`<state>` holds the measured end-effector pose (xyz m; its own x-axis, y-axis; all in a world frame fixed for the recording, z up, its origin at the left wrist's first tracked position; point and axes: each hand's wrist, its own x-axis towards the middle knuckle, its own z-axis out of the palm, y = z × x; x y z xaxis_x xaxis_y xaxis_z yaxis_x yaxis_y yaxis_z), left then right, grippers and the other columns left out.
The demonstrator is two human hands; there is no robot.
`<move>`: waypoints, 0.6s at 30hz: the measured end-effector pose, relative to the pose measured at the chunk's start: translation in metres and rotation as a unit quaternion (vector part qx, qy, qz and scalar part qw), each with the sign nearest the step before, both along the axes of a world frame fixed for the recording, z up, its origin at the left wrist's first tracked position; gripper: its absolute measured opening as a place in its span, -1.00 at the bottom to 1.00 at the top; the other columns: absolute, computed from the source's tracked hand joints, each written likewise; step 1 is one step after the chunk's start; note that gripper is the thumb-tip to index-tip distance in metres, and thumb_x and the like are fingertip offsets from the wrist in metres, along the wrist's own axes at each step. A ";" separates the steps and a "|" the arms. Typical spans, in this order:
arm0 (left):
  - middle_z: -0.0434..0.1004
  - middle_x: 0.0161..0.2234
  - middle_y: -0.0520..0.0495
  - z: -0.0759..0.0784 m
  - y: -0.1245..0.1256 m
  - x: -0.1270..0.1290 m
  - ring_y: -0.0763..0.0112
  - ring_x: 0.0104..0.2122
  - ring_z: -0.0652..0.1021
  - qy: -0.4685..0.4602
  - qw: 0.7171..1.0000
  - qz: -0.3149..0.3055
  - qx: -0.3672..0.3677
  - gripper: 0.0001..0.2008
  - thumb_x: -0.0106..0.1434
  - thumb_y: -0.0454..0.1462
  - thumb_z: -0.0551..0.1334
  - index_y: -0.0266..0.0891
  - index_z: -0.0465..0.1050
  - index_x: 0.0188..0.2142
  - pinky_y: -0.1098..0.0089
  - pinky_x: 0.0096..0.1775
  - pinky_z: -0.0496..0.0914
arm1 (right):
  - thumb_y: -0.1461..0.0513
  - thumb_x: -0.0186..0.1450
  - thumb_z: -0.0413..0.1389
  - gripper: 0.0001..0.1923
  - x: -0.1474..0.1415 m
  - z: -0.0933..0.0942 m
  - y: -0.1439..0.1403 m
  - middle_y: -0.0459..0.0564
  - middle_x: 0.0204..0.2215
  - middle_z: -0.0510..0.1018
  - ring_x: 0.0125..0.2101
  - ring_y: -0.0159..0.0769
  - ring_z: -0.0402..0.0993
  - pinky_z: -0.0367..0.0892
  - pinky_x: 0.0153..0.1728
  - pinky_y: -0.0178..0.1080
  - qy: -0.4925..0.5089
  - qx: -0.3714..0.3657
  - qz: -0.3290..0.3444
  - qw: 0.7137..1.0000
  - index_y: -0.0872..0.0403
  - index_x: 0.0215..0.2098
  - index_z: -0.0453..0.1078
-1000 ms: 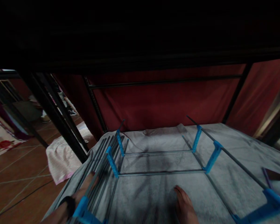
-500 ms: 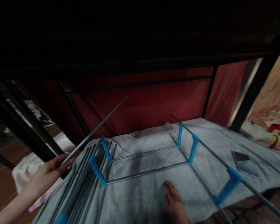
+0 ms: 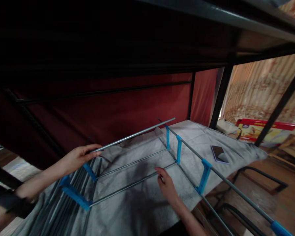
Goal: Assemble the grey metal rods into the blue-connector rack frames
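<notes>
My left hand pinches one end of a thin grey metal rod, which slants up to the right above a half-assembled rack. Blue plastic connectors join the rack's long rods on the right side. More connectors, one of them a blue bracket, stand at the left, linked across by two rods such as the near crossbar. Over the blanket, close to that crossbar, my right hand is loosely curled with its fingers apart and nothing visible in it. Under my left forearm lies a bundle of loose rods.
A grey blanket covers the surface beneath the rack. Toward the right lies a phone. Black bed-frame posts and a low dark beam enclose the space. A chair and a red-and-yellow box are beyond the right edge.
My left hand has carried the rod rightward over the rack, and the rod lies flatter. My right hand has moved up toward the near crossbar. The view has turned right.
</notes>
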<state>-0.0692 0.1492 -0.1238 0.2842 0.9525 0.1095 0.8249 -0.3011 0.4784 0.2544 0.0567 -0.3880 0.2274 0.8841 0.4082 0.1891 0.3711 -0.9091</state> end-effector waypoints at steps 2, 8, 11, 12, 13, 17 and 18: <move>0.54 -0.32 0.03 0.001 0.017 0.004 0.37 -0.36 0.47 0.005 0.999 -0.042 -0.026 -0.50 0.18 0.05 0.15 -0.25 0.44 -0.06 0.46 -0.28 0.39 | 0.31 0.19 0.00 -0.55 0.004 0.026 0.010 -0.01 -0.04 0.55 -0.07 -0.25 0.49 0.38 0.02 -0.13 0.058 -0.001 -0.005 0.998 0.00 0.02 0.45; 0.55 -0.25 -0.01 -0.003 0.053 0.040 0.35 -0.29 0.51 0.085 0.995 -0.013 0.045 -0.55 0.26 -0.06 0.04 -0.27 0.36 0.02 0.47 -0.24 0.36 | 0.21 0.08 0.15 -0.61 0.022 0.097 0.043 0.00 -0.13 0.60 -0.22 -0.29 0.51 0.45 -0.17 -0.22 0.331 -0.053 0.008 0.942 0.04 -0.09 0.44; 0.58 -0.16 -0.08 -0.011 0.061 0.065 0.27 -0.20 0.56 0.116 0.990 0.012 0.083 -0.59 0.26 -0.12 0.02 -0.21 0.37 0.02 0.41 -0.17 0.37 | 0.25 0.03 0.18 -0.60 0.032 0.122 0.053 -0.02 -0.16 0.59 -0.25 -0.33 0.50 0.45 -0.21 -0.27 0.399 -0.082 0.024 0.913 0.04 -0.13 0.42; 0.57 -0.10 -0.11 -0.016 0.061 0.072 0.24 -0.15 0.56 0.119 0.988 0.019 0.098 -0.59 0.27 -0.14 0.01 -0.20 0.37 0.03 0.39 -0.13 0.37 | 0.26 0.01 0.18 -0.60 0.035 0.128 0.056 -0.03 -0.16 0.59 -0.25 -0.34 0.50 0.45 -0.22 -0.28 0.409 -0.083 0.023 0.908 0.05 -0.14 0.41; 0.56 -0.05 -0.14 -0.021 0.061 0.078 0.22 -0.10 0.55 0.117 0.986 0.024 0.115 -0.60 0.27 -0.16 0.01 -0.20 0.37 0.05 0.37 -0.10 0.36 | 0.26 0.01 0.18 -0.60 0.038 0.132 0.057 -0.03 -0.17 0.59 -0.25 -0.34 0.50 0.45 -0.23 -0.28 0.416 -0.081 0.020 0.905 0.05 -0.14 0.41; 0.59 -0.08 -0.14 -0.052 0.047 0.092 0.22 -0.08 0.56 0.095 0.980 0.030 0.173 -0.65 0.29 -0.25 -0.01 -0.18 0.39 0.00 0.32 -0.05 0.34 | 0.28 -0.01 0.18 -0.58 0.048 0.138 0.060 -0.05 -0.18 0.59 -0.24 -0.33 0.50 0.46 -0.24 -0.29 0.425 -0.077 -0.001 0.902 0.04 -0.13 0.38; 0.60 -0.11 -0.13 -0.061 0.041 0.093 0.22 -0.09 0.57 0.092 0.978 0.029 0.187 -0.67 0.28 -0.28 -0.02 -0.18 0.40 -0.03 0.31 -0.05 0.34 | 0.28 0.00 0.18 -0.57 0.050 0.138 0.060 -0.06 -0.18 0.59 -0.24 -0.34 0.50 0.47 -0.24 -0.30 0.423 -0.077 -0.004 0.903 0.03 -0.13 0.38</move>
<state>0.0241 0.1901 -0.1849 0.2785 0.8705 0.4057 0.9072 -0.3771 0.1863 0.3043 0.1169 -0.2503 0.4069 0.9125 -0.0410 -0.5944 0.2304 -0.7704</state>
